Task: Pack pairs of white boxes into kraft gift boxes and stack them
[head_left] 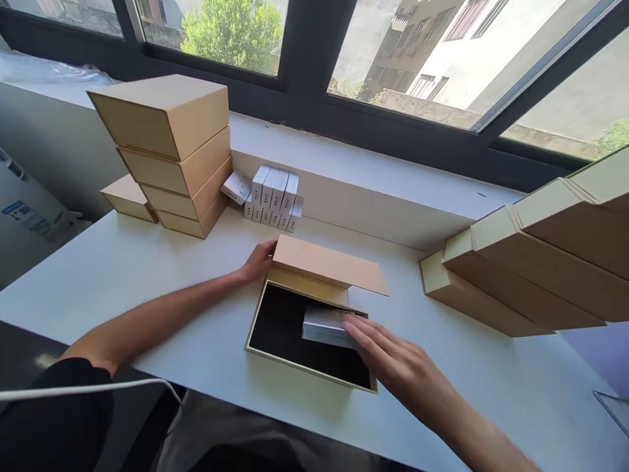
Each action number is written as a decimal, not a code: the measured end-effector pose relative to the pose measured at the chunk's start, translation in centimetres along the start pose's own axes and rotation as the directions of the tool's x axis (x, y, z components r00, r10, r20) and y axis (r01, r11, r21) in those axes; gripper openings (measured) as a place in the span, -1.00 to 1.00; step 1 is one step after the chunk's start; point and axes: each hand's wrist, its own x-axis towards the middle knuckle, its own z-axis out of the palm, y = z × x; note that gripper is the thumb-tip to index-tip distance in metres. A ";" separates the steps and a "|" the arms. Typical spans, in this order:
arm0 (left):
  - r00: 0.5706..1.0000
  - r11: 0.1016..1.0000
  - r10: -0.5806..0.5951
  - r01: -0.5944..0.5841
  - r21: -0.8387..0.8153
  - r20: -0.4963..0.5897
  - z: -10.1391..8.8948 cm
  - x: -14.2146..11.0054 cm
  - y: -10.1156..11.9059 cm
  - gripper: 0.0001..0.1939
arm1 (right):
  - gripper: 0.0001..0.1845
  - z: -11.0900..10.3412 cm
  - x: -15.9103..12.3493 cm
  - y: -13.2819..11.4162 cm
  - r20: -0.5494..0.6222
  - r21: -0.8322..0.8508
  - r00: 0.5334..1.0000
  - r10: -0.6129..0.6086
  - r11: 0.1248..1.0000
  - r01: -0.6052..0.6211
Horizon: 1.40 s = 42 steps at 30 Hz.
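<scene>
An open tan box [265,305] with a black inside lies on the white table [147,275] in front of me. Its hinged lid [329,263] is half raised. My left hand [259,260] holds the lid's left edge, fingers curled round it. My right hand [393,357] lies flat with fingers stretched out, fingertips pressing on a small grey-white box [324,324] that sits inside the open box at its right side.
A stack of closed tan boxes [171,151] stands at the back left, one more [128,196] beside it. Several small white boxes [272,196] stand against the window ledge. Slanted tan boxes [531,262] lean at the right. A clear object [614,406] sits at the right edge.
</scene>
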 end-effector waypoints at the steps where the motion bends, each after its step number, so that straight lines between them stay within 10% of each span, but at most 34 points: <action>1: 1.000 1.000 0.010 -0.010 -0.001 -0.004 0.0 -0.1 0.0 -0.69 | -0.58 0.8 0.1 0.1 0.093 0.040 0.995 0.025 0.999 -0.029; 5: 1.000 1.000 0.023 -0.023 -0.020 -0.006 -0.1 -0.2 0.1 -0.69 | -0.61 1.7 1.7 0.0 0.399 0.164 0.915 0.056 0.978 -0.131; 10: 1.000 1.000 0.008 -0.008 -0.024 -0.017 -0.1 -0.1 0.2 -0.67 | -0.55 2.2 4.1 -1.1 0.393 0.051 0.881 0.264 0.950 -0.308; 16: 1.000 0.999 0.015 -0.015 -0.040 -0.009 0.0 0.0 0.2 -0.69 | -0.36 4.1 8.3 -2.9 0.501 0.265 0.863 0.070 0.937 -0.229; 22: 1.000 0.997 0.011 -0.010 -0.075 0.019 0.1 0.3 -0.1 -0.65 | -0.66 -0.4 10.7 -1.5 0.033 0.333 0.999 0.000 0.943 -0.011; 26: 0.999 0.997 0.020 -0.018 -0.069 0.028 0.0 0.5 -0.2 -0.65 | -0.71 -3.9 16.5 2.7 -0.253 0.512 0.918 0.306 0.847 -0.141; 33: 1.000 1.000 0.004 -0.004 -0.007 0.028 0.2 0.8 -0.5 -0.74 | -0.32 1.5 28.5 12.6 0.201 0.432 0.732 0.651 0.612 -0.663; 42: 0.998 0.999 0.009 -0.007 -0.049 0.060 0.3 1.0 -0.8 -0.74 | -0.10 2.9 28.2 15.4 0.307 0.503 0.671 0.675 0.483 -0.717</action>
